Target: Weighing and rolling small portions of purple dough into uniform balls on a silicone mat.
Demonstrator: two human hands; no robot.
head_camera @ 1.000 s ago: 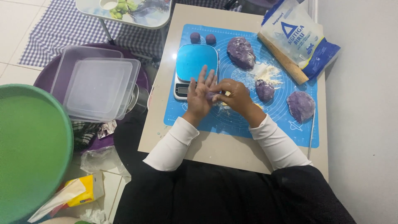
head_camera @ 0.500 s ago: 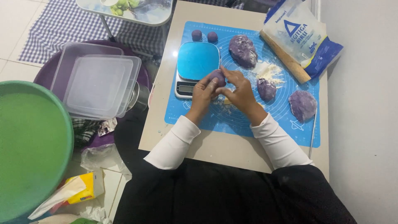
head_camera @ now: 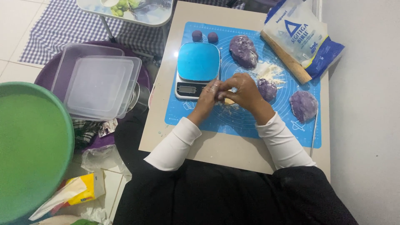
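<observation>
Purple dough is what your two hands close around at the middle of the blue mat (head_camera: 233,121): your left hand (head_camera: 209,96) and right hand (head_camera: 241,89) press together, fingers cupped, and only a pale bit of the piece (head_camera: 228,101) shows beneath them, so you cannot tell its full shape. Both hands hover just above the mat, touching each other.

At three o'clock from your hands, just beside your right knuckles, sits a small purple lump (head_camera: 266,89) with a patch of loose white flour (head_camera: 268,71) at its twelve o'clock. Farther toward three o'clock lies a flattened purple disc (head_camera: 303,105), near the mat's right edge. At one o'clock rests the largest purple mass (head_camera: 244,51).

At eleven o'clock, touching your left fingers' side, stands a kitchen scale (head_camera: 198,68) with a blue square top and a small grey display. Beyond it, at twelve o'clock, two small purple balls (head_camera: 204,36) sit side by side.

At two o'clock, a flour bag (head_camera: 301,39) lies tilted across the table's far right corner: clear and white plastic with a blue triangle mark and a dark blue bottom, resting over a wooden rolling pin (head_camera: 287,64).

Well off at nine o'clock, clear plastic lidded boxes (head_camera: 98,85) stack on a purple tray, a green basin (head_camera: 29,146) sits nearer you, and a yellow packet (head_camera: 85,189) lies on the floor.
</observation>
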